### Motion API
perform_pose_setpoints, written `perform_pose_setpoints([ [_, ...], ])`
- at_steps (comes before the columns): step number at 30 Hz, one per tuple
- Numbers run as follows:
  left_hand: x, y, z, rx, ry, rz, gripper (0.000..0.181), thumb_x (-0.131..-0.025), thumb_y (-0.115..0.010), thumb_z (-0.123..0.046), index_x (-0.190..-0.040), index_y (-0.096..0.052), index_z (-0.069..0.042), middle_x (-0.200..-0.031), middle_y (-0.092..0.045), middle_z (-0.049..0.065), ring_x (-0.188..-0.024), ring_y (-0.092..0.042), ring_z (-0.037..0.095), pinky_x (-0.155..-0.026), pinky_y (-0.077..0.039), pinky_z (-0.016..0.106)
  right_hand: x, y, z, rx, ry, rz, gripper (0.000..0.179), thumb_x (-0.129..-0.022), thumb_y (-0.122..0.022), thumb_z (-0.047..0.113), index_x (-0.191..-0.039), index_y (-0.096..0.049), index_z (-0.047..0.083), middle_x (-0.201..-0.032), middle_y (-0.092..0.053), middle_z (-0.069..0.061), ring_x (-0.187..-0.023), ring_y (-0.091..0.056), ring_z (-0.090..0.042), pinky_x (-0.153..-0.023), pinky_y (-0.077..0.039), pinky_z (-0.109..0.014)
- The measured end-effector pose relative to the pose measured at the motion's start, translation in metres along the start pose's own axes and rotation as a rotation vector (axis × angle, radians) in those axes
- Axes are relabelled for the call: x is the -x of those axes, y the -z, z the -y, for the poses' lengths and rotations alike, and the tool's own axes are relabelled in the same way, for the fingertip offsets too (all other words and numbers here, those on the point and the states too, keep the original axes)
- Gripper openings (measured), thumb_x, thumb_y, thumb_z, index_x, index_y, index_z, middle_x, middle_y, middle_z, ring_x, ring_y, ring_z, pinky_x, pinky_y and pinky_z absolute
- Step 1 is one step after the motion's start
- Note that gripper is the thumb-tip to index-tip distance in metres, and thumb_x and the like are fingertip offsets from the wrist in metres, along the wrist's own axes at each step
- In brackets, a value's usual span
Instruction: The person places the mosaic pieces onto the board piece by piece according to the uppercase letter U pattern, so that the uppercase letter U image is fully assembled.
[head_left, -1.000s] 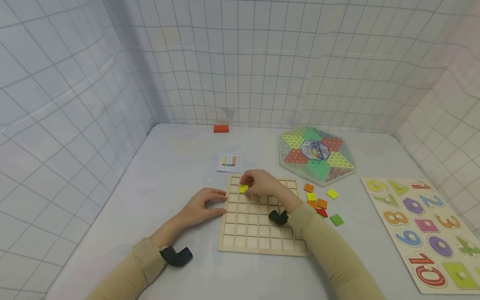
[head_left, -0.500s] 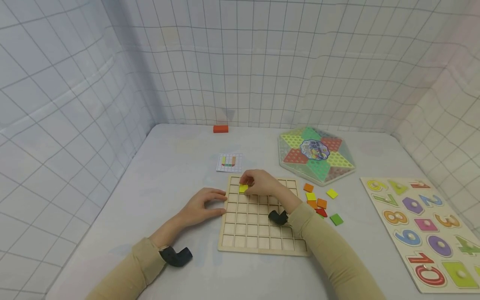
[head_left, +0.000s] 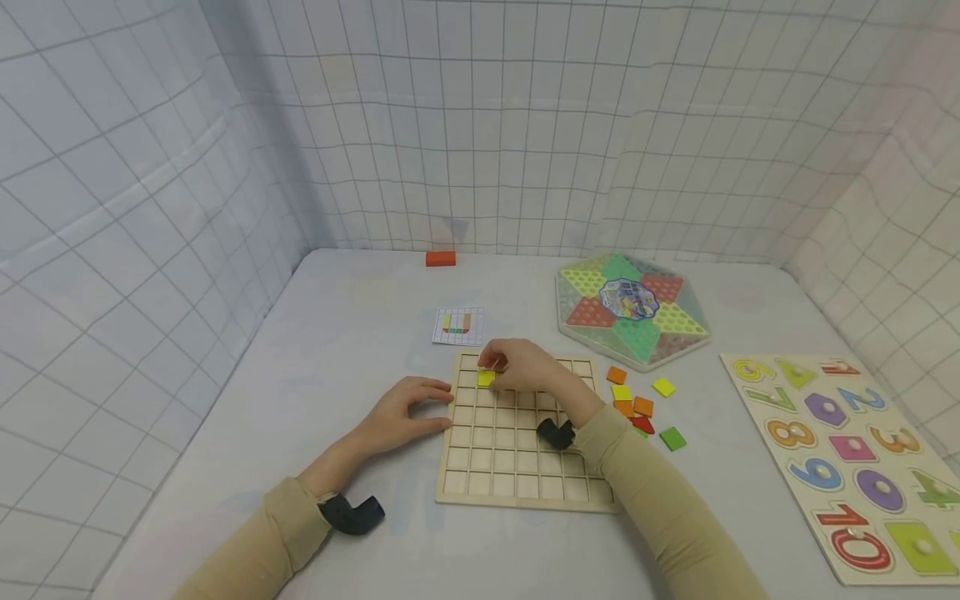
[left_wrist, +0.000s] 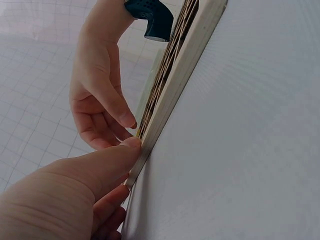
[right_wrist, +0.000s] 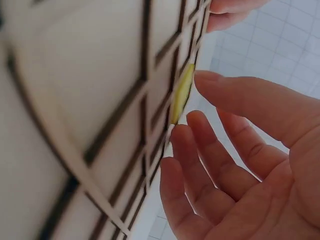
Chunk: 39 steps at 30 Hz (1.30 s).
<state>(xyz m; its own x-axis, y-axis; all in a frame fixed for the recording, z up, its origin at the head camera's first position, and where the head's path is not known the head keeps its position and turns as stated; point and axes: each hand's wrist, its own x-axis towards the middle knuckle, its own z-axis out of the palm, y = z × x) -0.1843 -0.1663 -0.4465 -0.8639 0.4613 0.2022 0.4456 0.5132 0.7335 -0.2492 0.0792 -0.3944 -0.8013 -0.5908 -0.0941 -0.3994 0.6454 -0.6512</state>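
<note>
Tile (head_left: 486,378) near the board's (head_left: 506,437) far-left corner looks light, stiff, best held edgewise; right grip (head_left: 521,365) pinches it, left grip (head_left: 397,412) rests relaxed.

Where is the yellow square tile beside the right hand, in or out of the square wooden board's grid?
In a cell: the head view shows the yellow square tile framed by the square wooden board's lines.

Left grip (head_left: 401,412): thumb and fingers parted.
Right grip (head_left: 522,367): farther forward, fingers curved, thumb opposite.
Left forearm (head_left: 251,542): tan-sleeved, angled inward.
Right forearm (head_left: 671,504): likewise.
</note>
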Motion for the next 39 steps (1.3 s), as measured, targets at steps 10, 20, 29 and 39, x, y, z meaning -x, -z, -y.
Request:
perform_pose_setpoints([
  [10,-0.001,-0.002,0.002,-0.01,-0.009,-0.015,0.036,-0.079,-0.076,-0.031,-0.111,-0.069,-0.015,-0.123,-0.059,0.0,-0.119,-0.048,0.023,-0.1,-0.036,0.046,0.032,0.038,0.001,-0.106,0.095,-0.031,0.035,-0.085,-0.069,0.013,-0.117,-0.058,0.005,-0.116,-0.058,-0.014,-0.108,-0.055,-0.027,-0.092,-0.045,-0.04],
  [20,-0.001,-0.002,0.003,-0.006,-0.012,-0.019,0.036,-0.079,-0.076,-0.032,-0.111,-0.069,-0.015,-0.123,-0.059,0.001,-0.119,-0.048,0.024,-0.1,-0.036,0.047,0.079,0.075,-0.015,-0.241,0.147,-0.224,0.035,-0.085,-0.07,0.011,-0.116,-0.058,0.001,-0.117,-0.057,-0.013,-0.109,-0.053,-0.033,-0.095,-0.042,-0.046],
  [29,0.0,-0.001,0.002,-0.003,0.002,-0.017,0.036,-0.08,-0.076,-0.031,-0.111,-0.069,-0.015,-0.124,-0.058,0.002,-0.12,-0.047,0.025,-0.1,-0.035,0.048,0.122,0.099,-0.045,-0.24,0.029,-0.326,0.038,-0.088,-0.068,0.023,-0.12,-0.058,0.005,-0.115,-0.06,-0.01,-0.106,-0.057,-0.023,-0.087,-0.048,-0.032],
  [39,0.0,-0.002,0.003,-0.002,0.0,-0.017,0.036,-0.079,-0.076,-0.031,-0.111,-0.069,-0.016,-0.124,-0.058,0.001,-0.119,-0.048,0.024,-0.1,-0.036,0.047,0.152,0.113,-0.073,-0.341,-0.049,-0.336,0.041,-0.088,-0.068,0.022,-0.123,-0.055,0.005,-0.12,-0.057,-0.012,-0.106,-0.057,-0.016,-0.081,-0.05,-0.026],
])
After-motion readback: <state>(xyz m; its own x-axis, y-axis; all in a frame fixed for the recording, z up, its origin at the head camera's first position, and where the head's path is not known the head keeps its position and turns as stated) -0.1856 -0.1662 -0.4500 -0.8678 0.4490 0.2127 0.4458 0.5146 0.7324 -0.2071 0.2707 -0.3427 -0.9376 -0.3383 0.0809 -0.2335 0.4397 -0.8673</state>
